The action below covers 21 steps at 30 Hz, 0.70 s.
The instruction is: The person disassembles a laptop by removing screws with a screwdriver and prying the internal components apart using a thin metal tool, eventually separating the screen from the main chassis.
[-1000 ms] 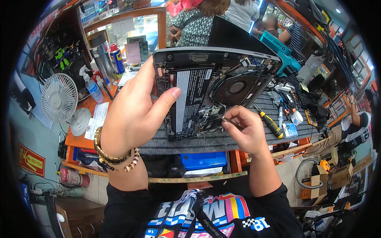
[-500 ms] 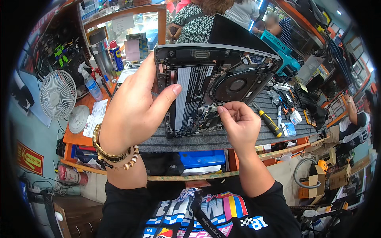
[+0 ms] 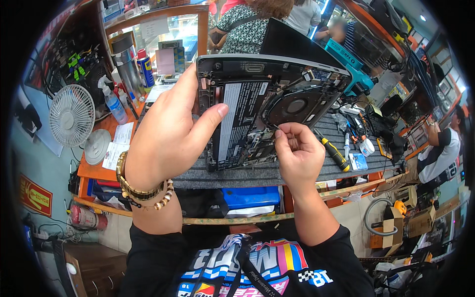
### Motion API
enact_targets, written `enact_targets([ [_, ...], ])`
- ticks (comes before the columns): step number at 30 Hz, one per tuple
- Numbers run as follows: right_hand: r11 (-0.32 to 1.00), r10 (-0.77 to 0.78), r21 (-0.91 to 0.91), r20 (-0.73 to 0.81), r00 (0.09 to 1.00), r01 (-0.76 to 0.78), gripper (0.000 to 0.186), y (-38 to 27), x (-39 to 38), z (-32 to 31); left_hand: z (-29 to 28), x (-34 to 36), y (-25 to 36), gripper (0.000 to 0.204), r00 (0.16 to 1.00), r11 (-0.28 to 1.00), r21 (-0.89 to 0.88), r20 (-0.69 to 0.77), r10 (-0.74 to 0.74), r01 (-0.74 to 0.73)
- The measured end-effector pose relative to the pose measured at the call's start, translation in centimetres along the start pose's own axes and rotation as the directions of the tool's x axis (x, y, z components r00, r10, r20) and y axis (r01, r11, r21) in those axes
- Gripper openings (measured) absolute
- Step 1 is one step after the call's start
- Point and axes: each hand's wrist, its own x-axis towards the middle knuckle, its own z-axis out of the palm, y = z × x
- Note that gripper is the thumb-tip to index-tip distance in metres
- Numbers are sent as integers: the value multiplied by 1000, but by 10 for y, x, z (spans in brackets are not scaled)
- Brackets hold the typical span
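Observation:
An opened laptop [image 3: 257, 69] stands on edge on the grey ribbed mat, its underside toward me and its bottom cover off. Inside show a long black battery [image 3: 237, 116], a round fan [image 3: 296, 105] and circuit boards. My left hand [image 3: 168, 136] grips the laptop's left edge, fingers behind it and thumb over the battery side. At the board just below the fan, my right hand [image 3: 303, 153] is closed in a pinch. Something thin and dark shows at its fingertips, too small to make out. The dark screen [image 3: 289, 42] leans away behind the base.
Right of the laptop, a yellow-black screwdriver [image 3: 336, 154], a white jar [image 3: 367, 147] and several loose tools lie on the mat [image 3: 198, 179]. A teal blower [image 3: 349, 64] stands behind them. A spray bottle [image 3: 115, 104] and white fan [image 3: 72, 117] are at left. People stand beyond the bench.
My right hand's fingertips have moved slightly up and right, away from the board's surface. The laptop's upper left corner has shifted a little right with my left hand.

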Motion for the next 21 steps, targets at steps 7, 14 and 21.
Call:
enact_targets([
  [7,979,-122,-149,127,984,140,4,-4,2,3,-2,-1,2,54,997,996,53,8,-72,72],
  [14,979,-184,-64,141,973,194,5,-7,0,2,0,0,-1,56,999,999,11,3,-47,47],
  [21,995,-43,99,132,990,30,5,-17,-3,-4,-1,0,0,56,998,998,22,13,-55,54],
])
